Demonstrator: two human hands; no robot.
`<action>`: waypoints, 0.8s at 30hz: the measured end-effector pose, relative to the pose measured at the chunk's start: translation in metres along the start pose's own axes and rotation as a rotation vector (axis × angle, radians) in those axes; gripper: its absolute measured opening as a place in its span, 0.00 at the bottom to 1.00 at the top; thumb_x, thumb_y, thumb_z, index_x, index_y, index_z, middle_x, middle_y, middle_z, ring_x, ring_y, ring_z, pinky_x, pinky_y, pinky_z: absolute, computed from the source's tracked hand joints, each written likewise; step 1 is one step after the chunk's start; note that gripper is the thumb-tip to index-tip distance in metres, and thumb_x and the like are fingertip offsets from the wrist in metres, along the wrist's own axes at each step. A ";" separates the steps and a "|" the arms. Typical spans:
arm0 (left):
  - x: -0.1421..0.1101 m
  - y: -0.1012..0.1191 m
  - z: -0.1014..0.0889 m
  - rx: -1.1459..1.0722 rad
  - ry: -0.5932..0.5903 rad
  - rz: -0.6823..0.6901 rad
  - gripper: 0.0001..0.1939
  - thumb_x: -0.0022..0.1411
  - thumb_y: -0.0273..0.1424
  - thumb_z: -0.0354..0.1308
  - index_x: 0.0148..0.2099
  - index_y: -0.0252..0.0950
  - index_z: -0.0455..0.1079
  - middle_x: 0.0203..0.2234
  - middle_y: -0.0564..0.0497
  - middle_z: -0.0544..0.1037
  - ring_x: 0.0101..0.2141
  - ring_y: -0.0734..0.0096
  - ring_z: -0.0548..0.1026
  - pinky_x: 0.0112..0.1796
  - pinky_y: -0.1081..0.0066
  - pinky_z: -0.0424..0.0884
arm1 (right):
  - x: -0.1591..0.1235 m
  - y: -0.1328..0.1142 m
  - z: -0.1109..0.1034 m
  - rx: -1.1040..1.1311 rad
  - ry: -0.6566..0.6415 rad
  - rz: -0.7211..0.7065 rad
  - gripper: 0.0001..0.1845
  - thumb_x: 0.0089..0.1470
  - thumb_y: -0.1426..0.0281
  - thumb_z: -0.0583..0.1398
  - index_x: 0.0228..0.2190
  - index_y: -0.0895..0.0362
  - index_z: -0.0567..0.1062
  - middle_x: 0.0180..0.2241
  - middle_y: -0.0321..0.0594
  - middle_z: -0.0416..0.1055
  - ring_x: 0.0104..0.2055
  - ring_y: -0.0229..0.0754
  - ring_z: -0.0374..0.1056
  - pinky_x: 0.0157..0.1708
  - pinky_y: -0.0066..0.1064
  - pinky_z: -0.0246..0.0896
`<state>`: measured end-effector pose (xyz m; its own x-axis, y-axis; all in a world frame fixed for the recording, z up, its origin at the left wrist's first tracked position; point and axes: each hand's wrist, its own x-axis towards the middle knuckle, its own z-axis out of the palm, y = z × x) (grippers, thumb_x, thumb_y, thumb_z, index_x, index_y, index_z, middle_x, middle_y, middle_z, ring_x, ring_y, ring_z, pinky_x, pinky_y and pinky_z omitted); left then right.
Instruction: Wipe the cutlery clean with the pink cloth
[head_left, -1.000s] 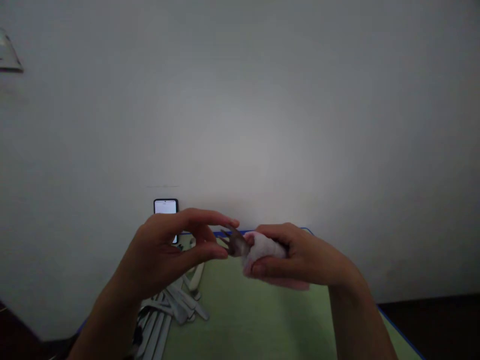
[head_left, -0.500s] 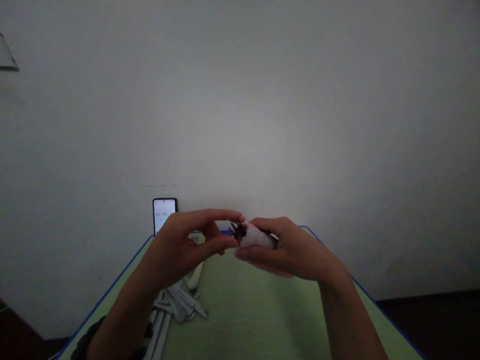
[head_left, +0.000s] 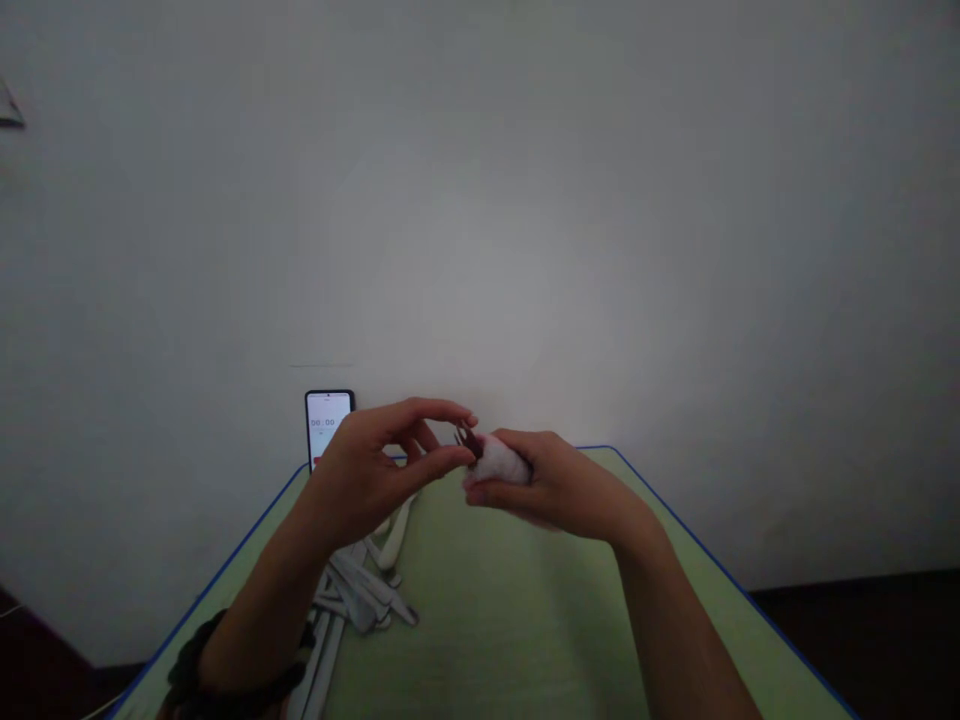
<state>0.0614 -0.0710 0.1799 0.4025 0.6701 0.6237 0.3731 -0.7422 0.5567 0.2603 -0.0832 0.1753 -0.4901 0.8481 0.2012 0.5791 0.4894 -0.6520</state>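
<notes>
My right hand (head_left: pixel 551 485) is closed round a pale pink cloth (head_left: pixel 499 462) wrapped over a fork; the dark tines of the fork (head_left: pixel 466 440) stick out to the left. My left hand (head_left: pixel 375 465) is held just left of the tines, thumb and fingers curved close together near the tips, nothing clearly held between them. Both hands hover above the far part of a green table (head_left: pixel 510 620).
A pile of several pale utensils (head_left: pixel 360 585) lies on the table's left side under my left forearm. A phone (head_left: pixel 328 425) with a lit screen leans against the wall at the far left edge. The table has a blue rim (head_left: pixel 675 520).
Both hands have moved away from me and slightly up in view. The cloth has slid further over the fork, so less of the tines shows. More of the table is visible.
</notes>
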 end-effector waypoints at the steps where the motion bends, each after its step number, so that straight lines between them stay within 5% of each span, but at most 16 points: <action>1: 0.000 -0.001 0.001 0.008 -0.009 -0.013 0.15 0.55 0.37 0.61 0.44 0.35 0.72 0.21 0.55 0.77 0.19 0.79 0.70 0.23 0.81 0.67 | 0.000 0.003 -0.001 -0.012 -0.001 0.013 0.16 0.49 0.57 0.59 0.32 0.57 0.72 0.26 0.33 0.66 0.26 0.33 0.58 0.25 0.24 0.51; 14: 0.002 -0.011 0.001 0.021 -0.324 -0.205 0.16 0.57 0.39 0.56 0.44 0.35 0.70 0.18 0.56 0.73 0.20 0.77 0.70 0.21 0.80 0.63 | 0.000 0.017 0.003 -0.073 -0.107 0.064 0.19 0.49 0.55 0.58 0.33 0.58 0.73 0.24 0.34 0.66 0.24 0.33 0.57 0.22 0.24 0.48; 24: 0.004 -0.003 0.002 0.003 -0.209 -0.135 0.16 0.55 0.35 0.58 0.45 0.34 0.70 0.18 0.56 0.74 0.20 0.78 0.70 0.22 0.80 0.65 | 0.004 0.012 0.009 0.016 -0.008 -0.034 0.15 0.50 0.59 0.58 0.33 0.58 0.72 0.26 0.34 0.66 0.26 0.34 0.59 0.25 0.24 0.51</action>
<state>0.0635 -0.0655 0.1797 0.5128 0.7508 0.4164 0.4379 -0.6459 0.6253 0.2596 -0.0756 0.1618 -0.5147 0.8294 0.2174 0.5517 0.5145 -0.6565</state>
